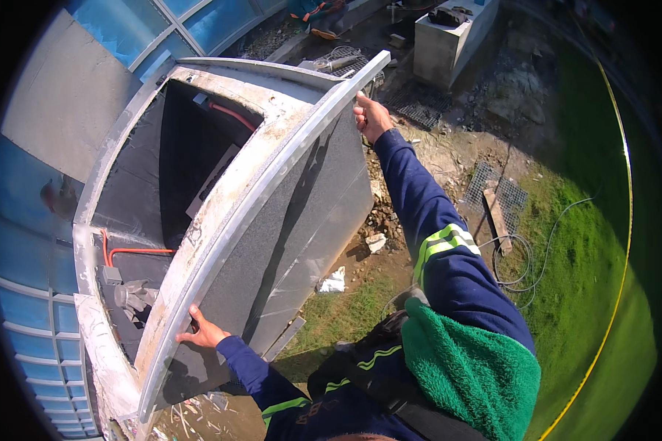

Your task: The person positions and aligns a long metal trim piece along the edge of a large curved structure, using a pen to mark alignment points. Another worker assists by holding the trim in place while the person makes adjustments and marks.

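A long silver metal straightedge (254, 192) lies along the outer top edge of a concrete-topped wall (224, 184), whose outer face is covered in dark grey stone panels (294, 220). Toward its far end, my right hand (374, 117) is closed on the bar, thumb up on the edge and fingers curled. At the near end my left hand (204, 331) grips the same bar, with thumb and forefinger apart on it; its other fingers are partly hidden. Inside the wall is a dark open cavity (198, 162) with orange conduit (140, 251) and a grey junction box (112, 275).
Blue glazing (33, 198) borders the left. A concrete block (449, 40) stands at the far right, near another person's legs (320, 15). Rubble, a wooden plank (497, 220), mesh (485, 184), a cable (526, 272) and a yellow hose (619, 294) lie on the ground. A green towel (471, 367) hangs on me.
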Demonstrator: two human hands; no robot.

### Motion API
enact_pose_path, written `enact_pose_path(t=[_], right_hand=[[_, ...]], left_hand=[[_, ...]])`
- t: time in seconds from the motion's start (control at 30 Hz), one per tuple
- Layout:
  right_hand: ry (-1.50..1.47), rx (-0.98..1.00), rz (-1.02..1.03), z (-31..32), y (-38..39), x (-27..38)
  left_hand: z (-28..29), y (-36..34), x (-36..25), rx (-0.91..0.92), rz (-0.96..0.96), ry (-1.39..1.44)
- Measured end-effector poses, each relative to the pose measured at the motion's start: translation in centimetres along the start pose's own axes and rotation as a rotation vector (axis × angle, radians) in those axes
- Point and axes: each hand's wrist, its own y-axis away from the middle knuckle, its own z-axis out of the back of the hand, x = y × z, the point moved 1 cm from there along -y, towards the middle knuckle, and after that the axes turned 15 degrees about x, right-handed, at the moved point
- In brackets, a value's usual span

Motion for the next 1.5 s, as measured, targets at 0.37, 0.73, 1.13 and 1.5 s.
enact_pose_path(t=[0.37, 0.73, 1.13, 1.5], right_hand=[[0.376, -0.478, 0.177, -4.9, -4.4, -3.9], [0.392, -0.443, 0.158, -5.3, -2.6, -2.6], [0.387, -0.432, 0.176, -4.9, -3.1, -2.8], [0.251, -0.097, 0.219, -3.3, -4.9, -2.9]], left_hand=[[0.8, -0.6, -0.9, 0.060, 0.161, 0.109], [1.3, -1.1, -1.2, 0.031, 0.129, 0.047], [1.1, -0.2, -2.1, 0.050, 0.104, 0.066], [1.0, -0.2, 0.3, -0.060, -0.050, 0.417]])
